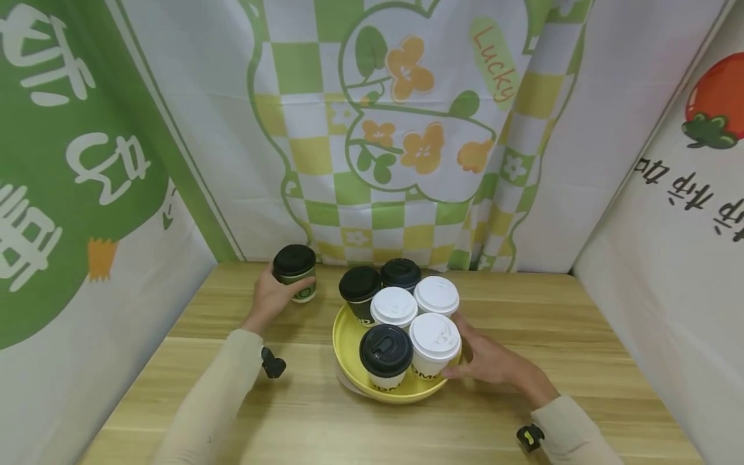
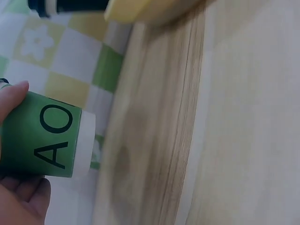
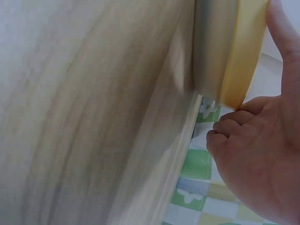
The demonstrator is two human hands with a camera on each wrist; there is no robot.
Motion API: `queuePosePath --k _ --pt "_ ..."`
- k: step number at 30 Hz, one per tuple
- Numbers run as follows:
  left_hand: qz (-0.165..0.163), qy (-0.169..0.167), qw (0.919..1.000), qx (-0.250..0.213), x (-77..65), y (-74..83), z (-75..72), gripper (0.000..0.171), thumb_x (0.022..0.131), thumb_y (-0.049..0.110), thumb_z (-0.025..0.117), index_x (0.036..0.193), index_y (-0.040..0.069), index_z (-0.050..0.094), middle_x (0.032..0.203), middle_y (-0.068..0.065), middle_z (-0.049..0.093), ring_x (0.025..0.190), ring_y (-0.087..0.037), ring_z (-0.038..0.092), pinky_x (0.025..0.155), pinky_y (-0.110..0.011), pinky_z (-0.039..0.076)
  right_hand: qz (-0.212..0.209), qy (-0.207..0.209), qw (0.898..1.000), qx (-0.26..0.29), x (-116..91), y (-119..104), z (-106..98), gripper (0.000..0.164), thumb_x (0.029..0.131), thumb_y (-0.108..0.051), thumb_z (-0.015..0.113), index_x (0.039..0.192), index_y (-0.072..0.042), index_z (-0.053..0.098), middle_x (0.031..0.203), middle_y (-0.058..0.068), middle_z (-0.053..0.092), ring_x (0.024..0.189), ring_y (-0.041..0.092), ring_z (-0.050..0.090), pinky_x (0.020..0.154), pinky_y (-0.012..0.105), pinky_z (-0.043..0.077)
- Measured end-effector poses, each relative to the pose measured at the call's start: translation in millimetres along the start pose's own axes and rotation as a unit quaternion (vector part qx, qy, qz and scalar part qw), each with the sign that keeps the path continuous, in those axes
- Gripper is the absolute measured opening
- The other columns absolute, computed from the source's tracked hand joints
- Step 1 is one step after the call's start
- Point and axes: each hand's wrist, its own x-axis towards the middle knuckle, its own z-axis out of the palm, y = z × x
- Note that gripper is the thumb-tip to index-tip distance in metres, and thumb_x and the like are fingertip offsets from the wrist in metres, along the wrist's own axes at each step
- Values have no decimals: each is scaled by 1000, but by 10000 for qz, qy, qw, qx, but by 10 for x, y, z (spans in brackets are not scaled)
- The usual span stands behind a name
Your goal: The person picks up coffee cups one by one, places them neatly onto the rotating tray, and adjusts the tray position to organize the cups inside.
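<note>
My left hand (image 1: 272,296) grips a green paper coffee cup (image 1: 305,292) with a black lid, left of the yellow round tray (image 1: 343,352). In the left wrist view, the thumb and fingers lie on opposite sides of the green cup (image 2: 47,133), above its white bottom edge. My right hand (image 1: 494,358) holds the right side of the tray, thumb toward the front and fingers farther back. The right wrist view shows its fingers curled against the yellow rim (image 3: 246,51). Beside this hand, a white-lidded cup (image 1: 434,342) stands in the tray.
Also in the tray are two more white-lidded cups (image 1: 394,307) (image 1: 437,296), a black-lidded white cup (image 1: 386,355) at the front, and two black-lidded dark cups (image 1: 360,290) (image 1: 401,274) behind. A patterned curtain (image 1: 401,129) hangs at the back edge of the wooden table (image 1: 290,413).
</note>
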Motion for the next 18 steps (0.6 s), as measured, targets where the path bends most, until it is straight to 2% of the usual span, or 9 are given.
queuePosePath --k 9,18 --pt "164 -306 9994 54 -400 332 -115 85 85 44 90 152 12 49 144 -18 62 136 -37 59 115 -56 49 58 94 9999 -49 -28 -20 25 133 83 -56 86 171 -15 -5 176 23 9 158 49 25 126 67 24" --pt "348 -553 9974 -300 -727 580 4 82 85 34 92 153 11 52 143 -16 64 135 -33 62 117 -52 49 65 209 9997 -102 -53 -26 64 132 83 -58 85 171 -12 -1 176 21 9 159 47 25 126 65 24"
